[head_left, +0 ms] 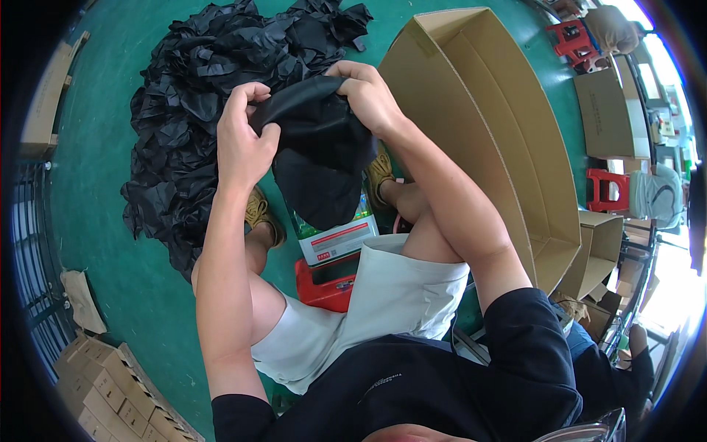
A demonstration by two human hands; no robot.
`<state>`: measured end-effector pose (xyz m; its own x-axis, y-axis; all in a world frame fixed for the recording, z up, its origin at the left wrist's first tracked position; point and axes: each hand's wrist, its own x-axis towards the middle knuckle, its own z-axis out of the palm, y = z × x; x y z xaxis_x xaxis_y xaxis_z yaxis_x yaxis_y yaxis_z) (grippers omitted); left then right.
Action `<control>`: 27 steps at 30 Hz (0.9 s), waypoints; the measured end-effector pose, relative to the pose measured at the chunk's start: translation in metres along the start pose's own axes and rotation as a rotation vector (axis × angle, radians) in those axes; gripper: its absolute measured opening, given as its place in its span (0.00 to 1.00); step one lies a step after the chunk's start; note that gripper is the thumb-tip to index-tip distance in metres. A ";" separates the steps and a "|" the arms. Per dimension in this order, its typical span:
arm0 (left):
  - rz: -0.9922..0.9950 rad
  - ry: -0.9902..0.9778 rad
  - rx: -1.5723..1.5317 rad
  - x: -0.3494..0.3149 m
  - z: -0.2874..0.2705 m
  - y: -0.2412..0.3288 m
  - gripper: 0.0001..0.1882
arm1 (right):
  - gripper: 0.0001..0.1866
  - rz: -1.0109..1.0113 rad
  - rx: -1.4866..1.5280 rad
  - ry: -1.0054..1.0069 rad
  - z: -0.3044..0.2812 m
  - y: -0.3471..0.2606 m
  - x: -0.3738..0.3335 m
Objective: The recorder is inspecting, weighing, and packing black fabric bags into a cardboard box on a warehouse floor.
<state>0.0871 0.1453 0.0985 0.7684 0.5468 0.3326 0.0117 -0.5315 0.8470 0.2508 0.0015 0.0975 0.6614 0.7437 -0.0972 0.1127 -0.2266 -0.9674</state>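
Between my raised hands hangs a limp black fabric piece (317, 166), perhaps a bag or cover; its exact kind does not show. My left hand (244, 144) pinches its upper left edge between thumb and curled fingers. At the upper right edge, my right hand (368, 96) grips the same piece, the fingertips partly hidden by the cloth. A big heap of crumpled black fabric pieces (184, 88) lies on the floor beyond and to the left of my hands. Below the held piece, a white and green printed box (339, 241) stands between my feet, its top partly covered.
A long open cardboard box (471, 118) stands close at my right. In front of my lap is a red plastic object (317, 291). Stacked cartons (110, 383) sit at the lower left. Red stools (607, 189), more boxes and other people are along the right.
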 end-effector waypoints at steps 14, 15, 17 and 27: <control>-0.385 0.062 -0.679 0.008 -0.003 -0.008 0.12 | 0.09 -0.030 0.299 -0.072 -0.003 0.004 0.001; -0.431 0.035 -0.764 0.007 -0.005 -0.006 0.13 | 0.09 -0.002 0.330 -0.094 -0.003 0.004 0.001; -0.477 0.007 -0.848 0.007 -0.007 -0.003 0.13 | 0.08 0.010 0.381 -0.118 -0.004 0.004 0.000; -0.454 -0.223 -0.641 0.005 -0.004 0.002 0.13 | 0.11 0.180 0.689 -0.053 -0.007 -0.008 -0.007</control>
<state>0.0878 0.1498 0.1035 0.8870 0.4422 -0.1332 0.0359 0.2215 0.9745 0.2507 -0.0060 0.1071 0.5868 0.7656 -0.2636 -0.5008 0.0873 -0.8612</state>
